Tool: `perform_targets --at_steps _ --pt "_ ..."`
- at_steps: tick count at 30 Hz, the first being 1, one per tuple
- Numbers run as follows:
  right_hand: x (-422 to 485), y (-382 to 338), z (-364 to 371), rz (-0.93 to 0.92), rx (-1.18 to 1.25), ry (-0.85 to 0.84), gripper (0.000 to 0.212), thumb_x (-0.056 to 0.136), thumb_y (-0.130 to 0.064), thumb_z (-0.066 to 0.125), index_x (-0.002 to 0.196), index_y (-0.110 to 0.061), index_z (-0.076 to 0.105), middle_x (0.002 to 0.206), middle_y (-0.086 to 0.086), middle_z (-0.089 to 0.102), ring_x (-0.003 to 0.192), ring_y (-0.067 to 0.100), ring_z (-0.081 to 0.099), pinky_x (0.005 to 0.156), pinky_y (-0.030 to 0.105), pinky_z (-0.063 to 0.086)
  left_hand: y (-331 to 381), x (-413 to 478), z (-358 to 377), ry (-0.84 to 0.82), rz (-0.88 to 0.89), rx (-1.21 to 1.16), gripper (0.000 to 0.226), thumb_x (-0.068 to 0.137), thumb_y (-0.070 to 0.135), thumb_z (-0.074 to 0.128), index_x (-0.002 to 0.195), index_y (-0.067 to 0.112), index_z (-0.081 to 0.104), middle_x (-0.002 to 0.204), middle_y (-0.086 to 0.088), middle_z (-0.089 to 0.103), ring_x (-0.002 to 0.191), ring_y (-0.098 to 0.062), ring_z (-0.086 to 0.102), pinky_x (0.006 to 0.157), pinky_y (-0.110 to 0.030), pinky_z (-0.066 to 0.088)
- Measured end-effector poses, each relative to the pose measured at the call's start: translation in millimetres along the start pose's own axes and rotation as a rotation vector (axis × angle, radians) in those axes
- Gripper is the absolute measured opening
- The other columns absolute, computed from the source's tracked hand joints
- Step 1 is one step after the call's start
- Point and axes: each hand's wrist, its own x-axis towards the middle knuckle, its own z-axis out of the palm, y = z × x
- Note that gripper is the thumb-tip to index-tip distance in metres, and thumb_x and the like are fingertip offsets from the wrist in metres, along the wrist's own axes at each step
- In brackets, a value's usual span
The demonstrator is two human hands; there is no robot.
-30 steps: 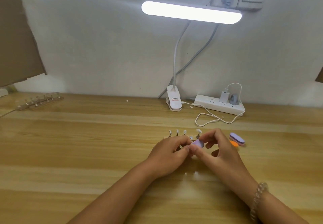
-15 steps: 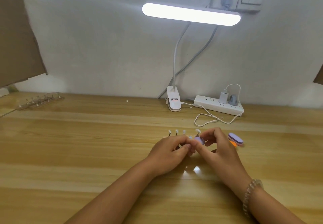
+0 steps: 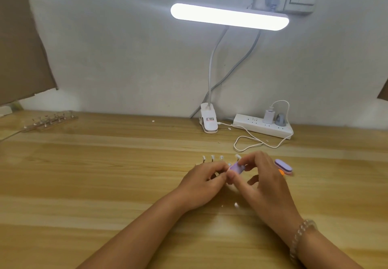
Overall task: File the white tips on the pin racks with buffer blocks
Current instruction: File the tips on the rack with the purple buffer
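– Hands first: what has each one got?
– The right hand (image 3: 264,176) pinches a small purple buffer block (image 3: 237,168) between thumb and forefinger. The block is tilted, far end raised, and the other fingers are loosely spread. A bead bracelet (image 3: 302,239) sits on that wrist.
– And the other?
– The left hand (image 3: 204,181) lies knuckles-up just beside it, fingers curled, with the fingertips meeting the right thumb at the block's near end. Something small may be pinched there, but it is hidden, so I cannot tell.
– Where are the white tips?
– The white tips (image 3: 212,157) stand in a row on pins just beyond the left knuckles: three clear of the hands, a fourth right behind the block. Their pin rack (image 3: 204,160) is mostly covered by the hands. Whether the block touches a tip, I cannot tell.
– Any other blocks?
– A second buffer block (image 3: 283,165), also purple, lies on the table (image 3: 84,184) just right of the right hand, with something orange (image 3: 281,172) at its near edge.
– Another rack?
– Yes, a second rack (image 3: 50,120) at the far left by the wall, well apart from the hands.
– And behind?
– A lit bar lamp (image 3: 230,16) is clipped at the table's back edge. Beside the clip lies a white power strip (image 3: 263,126), and a white cable (image 3: 256,142) loops on the wood. A piece of cardboard (image 3: 21,48) shows at the left.
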Motion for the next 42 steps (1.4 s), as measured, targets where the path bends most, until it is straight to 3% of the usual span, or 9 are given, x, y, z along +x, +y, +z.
perform_targets --at_steps 2,6,11,16,20,26,33,36,42 --pt "-3.9 -3.0 3.0 -0.091 -0.011 -0.043 0.025 0.079 -0.023 0.078 0.093 -0.019 0.057 0.092 -0.008 0.056 0.089 0.01 0.057 0.061 0.018 0.049 -2.5 1.4 -1.1 0.016 -0.011 -0.018 0.022 0.099 0.015 0.053 0.085 0.027 0.065 0.07 0.018 0.057 0.068 -0.008 0.051 0.074 -0.045 0.048" --pt "4.4 5.0 0.9 0.18 0.141 -0.019 0.021 0.083 -0.024 0.076 0.091 -0.02 0.058 0.093 -0.007 0.06 0.092 0.006 0.059 0.063 0.014 0.045 -1.3 0.8 0.8 -0.018 0.005 0.004 0.019 0.096 0.025 0.051 0.086 0.033 0.065 0.077 0.022 0.064 0.072 0.001 0.057 0.076 -0.038 0.05" --pt "2.9 7.4 -1.3 0.157 0.182 0.045 0.016 0.083 -0.021 0.075 0.091 -0.022 0.061 0.096 -0.005 0.063 0.095 0.005 0.061 0.065 0.013 0.049 -2.2 -0.3 0.5 0.003 0.005 -0.048 0.02 0.101 0.014 0.052 0.094 0.022 0.069 0.09 0.013 0.069 0.085 -0.004 0.063 0.079 -0.037 0.051" --pt "7.3 11.6 -1.9 0.362 0.391 -0.048 0.02 0.087 -0.024 0.071 0.104 -0.02 0.062 0.099 -0.002 0.073 0.099 0.008 0.066 0.089 0.041 0.054 -2.1 0.2 0.6 0.011 0.007 -0.062 0.021 0.102 0.014 0.051 0.094 0.022 0.069 0.094 0.01 0.071 0.081 -0.008 0.062 0.079 -0.04 0.052" --pt "6.5 12.8 -3.1 0.371 0.364 -0.026 0.013 0.084 -0.023 0.075 0.095 -0.024 0.068 0.1 0.005 0.063 0.089 0.018 0.065 0.084 0.051 0.055 -3.0 0.9 0.7 0.019 0.003 -0.084 0.019 0.102 0.014 0.051 0.096 0.018 0.069 0.1 0.001 0.072 0.094 -0.028 0.064 0.078 -0.045 0.053" --pt "1.3 3.2 1.3 0.097 0.144 0.025 0.02 0.083 -0.014 0.076 0.09 -0.019 0.058 0.094 -0.004 0.056 0.081 0.008 0.059 0.061 0.017 0.048 -4.9 1.1 2.2 -0.007 0.007 -0.024 0.02 0.095 0.03 0.051 0.096 0.025 0.07 0.089 0.011 0.069 0.077 -0.014 0.061 0.079 -0.047 0.054" --pt "-4.0 -2.9 -0.3 -0.036 0.166 -0.074 0.025 0.086 -0.004 0.069 0.106 -0.017 0.063 0.119 -0.009 0.058 0.09 0.009 0.065 0.064 0.022 0.054 -6.1 3.7 0.2 0.051 -0.008 -0.07 0.022 0.101 0.013 0.051 0.106 0.018 0.072 0.091 -0.004 0.069 0.065 -0.011 0.057 0.07 -0.035 0.05" --pt "-3.8 -2.7 -2.5 -0.084 0.132 -0.116 0.029 0.085 -0.002 0.07 0.109 -0.017 0.063 0.116 -0.011 0.062 0.092 0.01 0.066 0.064 0.021 0.054 -6.6 4.2 -0.1 0.064 -0.015 -0.088 0.021 0.101 0.013 0.052 0.106 0.018 0.072 0.09 -0.003 0.069 0.064 -0.012 0.057 0.07 -0.035 0.05" --pt "2.8 7.3 -1.4 0.186 0.234 -0.086 0.021 0.086 -0.016 0.072 0.101 -0.023 0.06 0.105 -0.011 0.061 0.087 0.008 0.063 0.066 0.033 0.056 -7.0 2.5 0.6 0.0 0.017 0.026 0.016 0.099 0.016 0.055 0.095 0.019 0.07 0.079 0.017 0.064 0.064 -0.008 0.055 0.075 -0.041 0.051"
